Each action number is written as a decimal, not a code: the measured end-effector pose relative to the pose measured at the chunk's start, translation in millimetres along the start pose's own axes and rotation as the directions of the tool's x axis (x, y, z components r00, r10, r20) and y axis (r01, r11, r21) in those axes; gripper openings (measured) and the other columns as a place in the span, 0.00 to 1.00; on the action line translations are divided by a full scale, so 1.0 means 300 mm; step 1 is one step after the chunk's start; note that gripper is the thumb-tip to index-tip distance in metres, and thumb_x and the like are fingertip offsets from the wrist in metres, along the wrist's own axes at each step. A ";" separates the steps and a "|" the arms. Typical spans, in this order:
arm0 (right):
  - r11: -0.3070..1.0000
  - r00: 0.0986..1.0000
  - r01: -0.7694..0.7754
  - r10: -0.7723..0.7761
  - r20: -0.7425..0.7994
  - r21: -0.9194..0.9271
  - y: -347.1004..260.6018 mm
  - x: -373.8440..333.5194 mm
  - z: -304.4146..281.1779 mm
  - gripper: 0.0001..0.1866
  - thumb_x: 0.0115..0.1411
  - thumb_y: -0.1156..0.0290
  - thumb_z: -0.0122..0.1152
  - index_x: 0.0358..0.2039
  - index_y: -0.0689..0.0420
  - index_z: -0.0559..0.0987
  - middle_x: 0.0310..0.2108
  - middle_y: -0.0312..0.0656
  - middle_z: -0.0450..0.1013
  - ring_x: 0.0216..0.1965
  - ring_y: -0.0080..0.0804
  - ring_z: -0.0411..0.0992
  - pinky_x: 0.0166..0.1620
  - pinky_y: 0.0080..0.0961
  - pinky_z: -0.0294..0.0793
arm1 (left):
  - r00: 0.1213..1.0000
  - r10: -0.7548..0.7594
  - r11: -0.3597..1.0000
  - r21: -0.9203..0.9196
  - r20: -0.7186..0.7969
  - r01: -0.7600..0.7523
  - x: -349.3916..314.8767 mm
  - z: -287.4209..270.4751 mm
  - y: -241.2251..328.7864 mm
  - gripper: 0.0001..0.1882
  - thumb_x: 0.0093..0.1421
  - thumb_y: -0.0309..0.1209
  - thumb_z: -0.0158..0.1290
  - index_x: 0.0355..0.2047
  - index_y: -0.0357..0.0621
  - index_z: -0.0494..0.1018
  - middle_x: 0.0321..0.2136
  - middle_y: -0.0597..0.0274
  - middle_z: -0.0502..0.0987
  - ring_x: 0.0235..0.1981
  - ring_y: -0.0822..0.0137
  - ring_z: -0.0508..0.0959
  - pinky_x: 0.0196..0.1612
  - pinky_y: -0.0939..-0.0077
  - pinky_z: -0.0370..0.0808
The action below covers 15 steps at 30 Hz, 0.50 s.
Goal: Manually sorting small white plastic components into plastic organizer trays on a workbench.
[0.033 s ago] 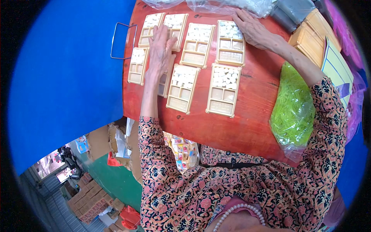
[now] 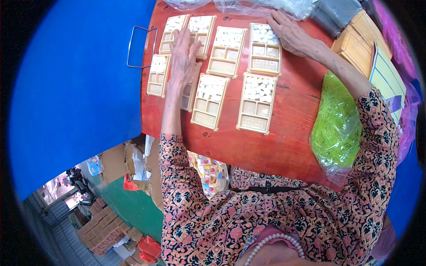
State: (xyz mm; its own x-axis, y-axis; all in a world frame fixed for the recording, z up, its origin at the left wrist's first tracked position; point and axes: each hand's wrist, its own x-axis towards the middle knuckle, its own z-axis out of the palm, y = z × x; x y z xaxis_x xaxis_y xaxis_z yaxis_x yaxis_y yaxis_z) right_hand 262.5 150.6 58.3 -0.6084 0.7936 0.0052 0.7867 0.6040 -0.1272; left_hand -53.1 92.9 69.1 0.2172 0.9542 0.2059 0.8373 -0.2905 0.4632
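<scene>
Several cream plastic compartment trays lie in two rows, most with small white chunks in their far section and bare smaller sections nearer me. My left hand (image 2: pixel 181 57) rests flat with fingers stretched over two adjoining far-left trays, the outer one (image 2: pixel 166 47) and the inner one (image 2: pixel 201 54). It holds nothing I can see and partly covers a tray (image 2: pixel 190 95) in the near row. At the right end of the far row, my right hand (image 2: pixel 289 34) touches the edge of a tray (image 2: pixel 264 66); its fingers are extended, pointing away from me. Two near-row trays, the middle one (image 2: pixel 205 119) and the right one (image 2: pixel 254 124), lie untouched.
The trays lie on a red table (image 2: pixel 293 124). Bright green shredded filler in a clear bag (image 2: pixel 336 128) lies by my right arm. Stacked yellowish trays (image 2: pixel 361 40) and a grey bin (image 2: pixel 337 15) stand far right. Clear plastic bags (image 2: pixel 284 8) line the far edge.
</scene>
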 end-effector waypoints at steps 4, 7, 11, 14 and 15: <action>0.999 0.999 -0.019 0.021 0.043 -0.029 -0.005 -0.003 -0.007 0.25 0.58 0.75 0.43 0.56 0.68 0.56 0.59 0.59 0.52 0.62 0.54 0.49 0.62 0.40 0.52 | 0.996 -0.005 1.000 -0.001 -0.090 0.005 0.008 -0.008 -0.017 0.31 0.63 0.46 0.40 0.60 0.38 0.54 0.62 0.45 0.50 0.65 0.49 0.44 0.64 0.48 0.39; 0.999 0.998 0.016 -0.018 -0.061 -0.046 0.011 -0.012 0.022 0.25 0.58 0.75 0.44 0.56 0.68 0.56 0.59 0.59 0.51 0.62 0.54 0.49 0.62 0.41 0.52 | 0.997 0.006 0.999 0.041 -0.076 -0.003 0.018 0.016 -0.016 0.32 0.63 0.46 0.41 0.61 0.39 0.53 0.63 0.46 0.49 0.66 0.49 0.43 0.63 0.46 0.39; 0.998 0.989 0.057 -0.060 -0.133 -0.024 0.024 -0.008 0.060 0.25 0.58 0.75 0.44 0.56 0.67 0.56 0.59 0.59 0.51 0.63 0.54 0.49 0.62 0.43 0.52 | 0.997 -0.013 0.987 0.161 0.071 0.001 0.024 0.031 -0.036 0.33 0.62 0.46 0.42 0.61 0.39 0.52 0.63 0.47 0.48 0.66 0.50 0.42 0.62 0.43 0.38; 0.997 0.984 0.068 -0.071 -0.162 -0.027 0.030 -0.007 0.079 0.26 0.58 0.75 0.43 0.57 0.67 0.55 0.61 0.58 0.50 0.63 0.53 0.48 0.62 0.44 0.52 | 0.999 0.014 0.995 0.100 0.051 -0.019 0.018 0.038 -0.040 0.33 0.62 0.47 0.42 0.62 0.40 0.51 0.63 0.47 0.48 0.66 0.50 0.42 0.62 0.40 0.37; 0.998 0.988 0.049 -0.054 -0.143 -0.042 0.028 -0.006 0.081 0.27 0.58 0.75 0.43 0.58 0.66 0.54 0.61 0.58 0.49 0.64 0.52 0.47 0.62 0.45 0.51 | 0.999 0.023 0.997 0.067 0.029 -0.025 0.015 0.038 -0.041 0.33 0.62 0.47 0.42 0.62 0.40 0.51 0.63 0.48 0.48 0.66 0.50 0.42 0.61 0.40 0.37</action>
State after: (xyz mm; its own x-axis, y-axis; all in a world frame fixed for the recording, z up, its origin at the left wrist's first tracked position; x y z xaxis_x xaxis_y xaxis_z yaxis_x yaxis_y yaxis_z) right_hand 267.7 152.4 33.3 -0.6290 0.7620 0.1541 0.7599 0.6445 -0.0851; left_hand -56.6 101.5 54.7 0.2505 0.9490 0.1915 0.8632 -0.3085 0.3996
